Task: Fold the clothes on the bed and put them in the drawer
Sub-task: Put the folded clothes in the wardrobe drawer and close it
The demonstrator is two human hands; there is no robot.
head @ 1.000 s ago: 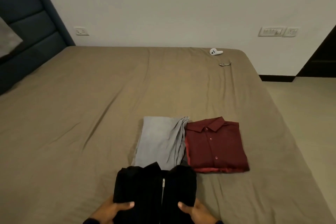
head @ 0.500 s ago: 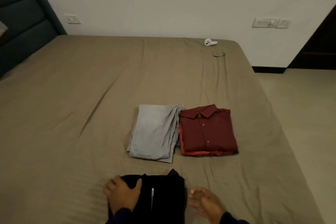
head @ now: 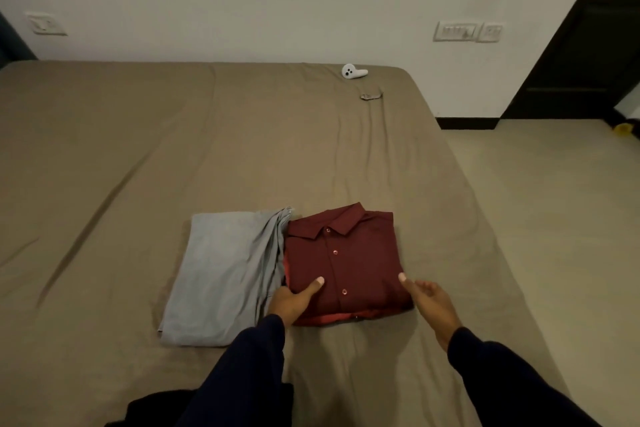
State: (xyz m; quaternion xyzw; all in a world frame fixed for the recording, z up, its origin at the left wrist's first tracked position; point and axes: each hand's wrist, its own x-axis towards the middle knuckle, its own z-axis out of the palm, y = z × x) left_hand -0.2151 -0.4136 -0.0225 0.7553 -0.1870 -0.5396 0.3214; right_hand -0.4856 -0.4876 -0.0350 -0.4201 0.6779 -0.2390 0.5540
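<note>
A folded maroon shirt (head: 346,263) lies on the bed (head: 173,156), toward its near edge and right side, collar pointing to the far edge. Touching its left side lies a folded grey garment (head: 221,274). The left hand (head: 294,300) grips the shirt's near left corner, thumb on top and fingers tucked beneath the fabric. The right hand (head: 431,302) is open at the shirt's near right corner, fingers relaxed, one fingertip touching the cloth. A black garment (head: 156,409) sits at the bed's near edge, partly hidden by the left sleeve. Near the far right corner rest a white controller (head: 353,72) and a small grey object (head: 371,96).
</note>
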